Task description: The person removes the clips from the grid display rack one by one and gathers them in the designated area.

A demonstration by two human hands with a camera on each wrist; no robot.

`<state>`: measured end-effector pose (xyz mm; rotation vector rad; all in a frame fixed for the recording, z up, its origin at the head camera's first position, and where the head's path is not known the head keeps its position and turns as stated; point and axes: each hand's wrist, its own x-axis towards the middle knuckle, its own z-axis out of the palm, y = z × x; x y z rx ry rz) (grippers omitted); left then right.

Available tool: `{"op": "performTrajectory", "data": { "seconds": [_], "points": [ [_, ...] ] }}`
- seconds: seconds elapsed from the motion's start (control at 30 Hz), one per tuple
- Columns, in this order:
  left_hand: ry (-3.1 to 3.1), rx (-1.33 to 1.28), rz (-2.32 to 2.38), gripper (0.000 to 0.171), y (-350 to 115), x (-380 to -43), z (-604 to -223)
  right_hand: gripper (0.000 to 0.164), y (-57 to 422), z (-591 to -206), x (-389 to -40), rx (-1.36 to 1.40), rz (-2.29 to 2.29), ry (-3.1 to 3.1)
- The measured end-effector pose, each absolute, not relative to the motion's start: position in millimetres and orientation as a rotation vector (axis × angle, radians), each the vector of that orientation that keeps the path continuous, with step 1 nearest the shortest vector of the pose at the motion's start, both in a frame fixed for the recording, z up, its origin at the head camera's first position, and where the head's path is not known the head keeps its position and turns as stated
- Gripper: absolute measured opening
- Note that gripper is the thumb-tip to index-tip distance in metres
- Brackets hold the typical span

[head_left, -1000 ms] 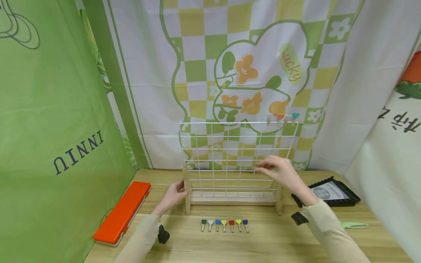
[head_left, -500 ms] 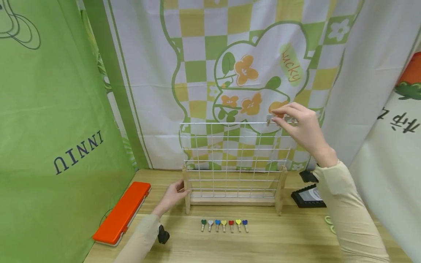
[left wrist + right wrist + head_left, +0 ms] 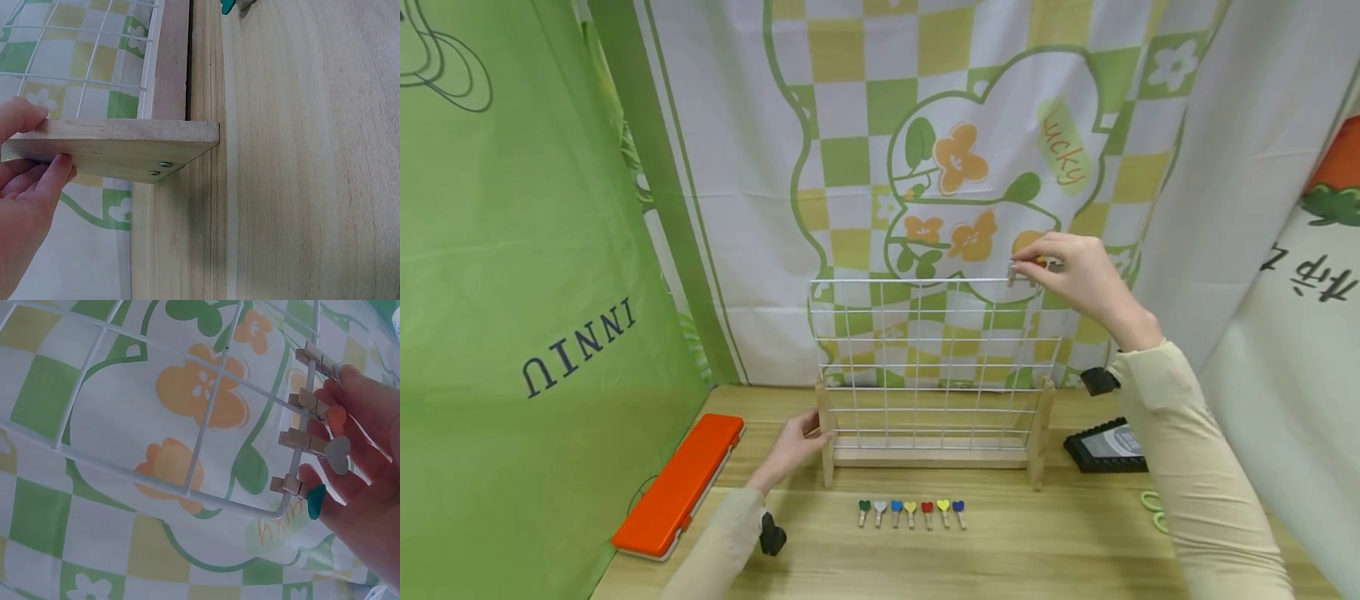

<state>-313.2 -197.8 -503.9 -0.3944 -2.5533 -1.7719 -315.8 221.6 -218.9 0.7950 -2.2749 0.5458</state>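
A white wire grid (image 3: 920, 281) stands upright in a wooden stand (image 3: 925, 458). My left hand (image 3: 793, 450) grips the stand's left side board (image 3: 112, 147), thumb on one face and fingers on the other. Up at the grid's top right, my right hand (image 3: 1086, 271) pinches the end of a mini clothespin (image 3: 310, 357) clipped on the top wire. Beside it on that wire sit clothespins with an orange heart (image 3: 336, 419), a white heart (image 3: 337, 455) and a teal heart (image 3: 316, 501). Fingertips partly cover the pinched clothespin's heart.
Several heart clothespins (image 3: 912, 514) lie in a row before the stand. An orange-red case (image 3: 685, 483) is at the left, a black tray (image 3: 1101, 446) at the right. Light green handles (image 3: 1152, 504) show beside the right sleeve. Printed curtains (image 3: 752, 208) hang behind.
My right hand has risen from mid-grid to the top wire, then shifted slightly left to the leftmost clothespin there. My left hand stays on the stand.
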Motion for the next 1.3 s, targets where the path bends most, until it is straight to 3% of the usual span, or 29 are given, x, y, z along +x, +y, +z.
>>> {"op": "performTrajectory", "data": {
  "seconds": [1.0, 1.3],
  "points": [
    [-2.568, -0.398, -1.738, 0.056, -198, -312, -503, 0.005, 213, -221, -311, 0.811, 0.661, -2.048],
    [-2.554, -0.403, -1.757, 0.056, -198, -313, -504, 0.009, 212, -219, -289, 0.831, 0.744, -2.022]
  ]
}}
